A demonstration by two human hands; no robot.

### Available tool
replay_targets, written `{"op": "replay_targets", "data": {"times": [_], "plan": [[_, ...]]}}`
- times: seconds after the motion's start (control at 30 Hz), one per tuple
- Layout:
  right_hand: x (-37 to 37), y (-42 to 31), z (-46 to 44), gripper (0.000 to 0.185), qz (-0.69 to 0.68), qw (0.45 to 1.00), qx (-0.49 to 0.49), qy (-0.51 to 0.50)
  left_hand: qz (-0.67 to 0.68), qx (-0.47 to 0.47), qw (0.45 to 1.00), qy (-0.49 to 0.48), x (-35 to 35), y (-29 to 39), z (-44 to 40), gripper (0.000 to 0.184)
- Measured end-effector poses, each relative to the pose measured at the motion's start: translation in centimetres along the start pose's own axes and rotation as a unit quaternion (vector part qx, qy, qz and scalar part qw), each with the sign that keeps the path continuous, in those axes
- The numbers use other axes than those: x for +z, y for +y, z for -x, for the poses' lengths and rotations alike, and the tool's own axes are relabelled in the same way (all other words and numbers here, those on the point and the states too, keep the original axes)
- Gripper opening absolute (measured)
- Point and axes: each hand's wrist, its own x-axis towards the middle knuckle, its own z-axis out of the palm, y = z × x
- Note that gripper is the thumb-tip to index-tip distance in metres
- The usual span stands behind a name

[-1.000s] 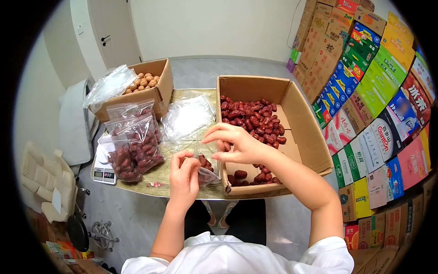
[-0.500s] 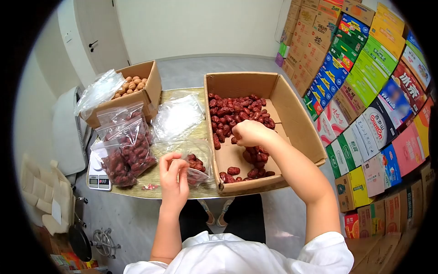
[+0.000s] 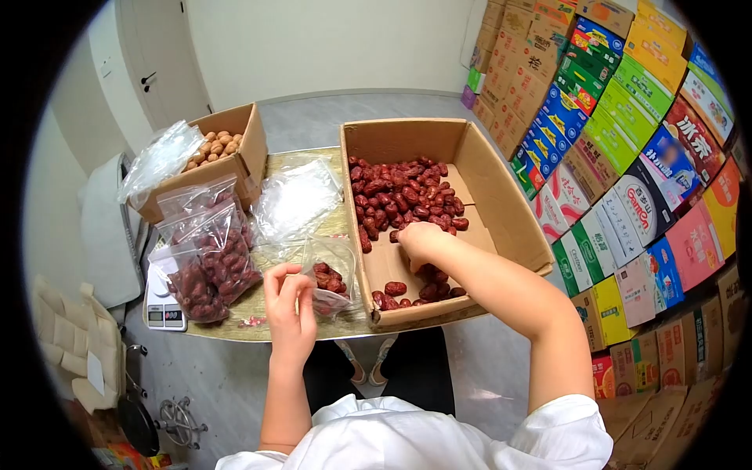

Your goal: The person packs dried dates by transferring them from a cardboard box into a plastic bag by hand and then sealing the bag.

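Inside the large cardboard box (image 3: 501,168), my right hand (image 3: 423,244) has its fingers curled down at a dried red date (image 3: 394,236); the fingertips are partly hidden. A heap of red dates (image 3: 403,192) fills the far left of this box, and several more dates (image 3: 395,289) lie by its near wall. My left hand (image 3: 291,301) pinches the edge of a clear plastic bag (image 3: 341,262) with some dates in it, left of the box. Filled zip bags of dates (image 3: 207,266) stand farther left.
A digital scale (image 3: 166,315) sits under the filled bags at the table's left edge. Behind are a box of walnuts (image 3: 249,149) with plastic bags over its side and a stack of empty clear bags (image 3: 298,196). Stacked cartons (image 3: 583,168) line the right wall.
The view has shifted a little, so the table appears farther left. My right hand has moved slightly nearer to me inside the box. My left hand stays at the bag.
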Motion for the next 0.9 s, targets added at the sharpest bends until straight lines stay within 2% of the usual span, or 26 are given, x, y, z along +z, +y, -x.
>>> {"op": "replay_targets", "data": {"times": [0.07, 0.2, 0.27, 0.4, 0.5, 0.6, 0.9], "plan": [[-0.3, -0.4, -0.1, 0.071, -0.018, 0.998, 0.041, -0.033, -0.001, -0.001, 1.0, 0.001, -0.1, -0.2, 0.1, 0.011], [0.0, -0.9, -0.1, 0.069, 0.0, 0.999, 0.042, -0.018, -0.003, -0.006, 1.0, -0.003, 0.0, -0.1, 0.1, 0.011], [-0.5, -1.6, 0.5, 0.066, 0.002, 0.998, 0.044, -0.043, -0.005, -0.007, 1.0, -0.005, 0.0, -0.1, 0.1, 0.011], [0.9, -1.5, -0.2, 0.053, 0.022, 0.999, 0.024, -0.012, -0.007, -0.002, 1.0, -0.004, 0.1, -0.3, 0.1, 0.011], [1.1, -1.5, -0.8, 0.06, 0.027, 0.999, 0.017, -0.045, -0.009, 0.003, 1.0, -0.004, 0.1, -0.3, 0.1, 0.011], [0.9, -1.9, -0.2, 0.065, 0.023, 1.0, 0.008, -0.017, -0.007, 0.0, 1.0, -0.002, 0.0, -0.2, 0.2, 0.011], [0.4, -2.0, -0.2, 0.067, 0.004, 0.999, 0.02, -0.035, -0.004, -0.001, 1.0, 0.0, 0.1, -0.4, 0.1, 0.01]]}}
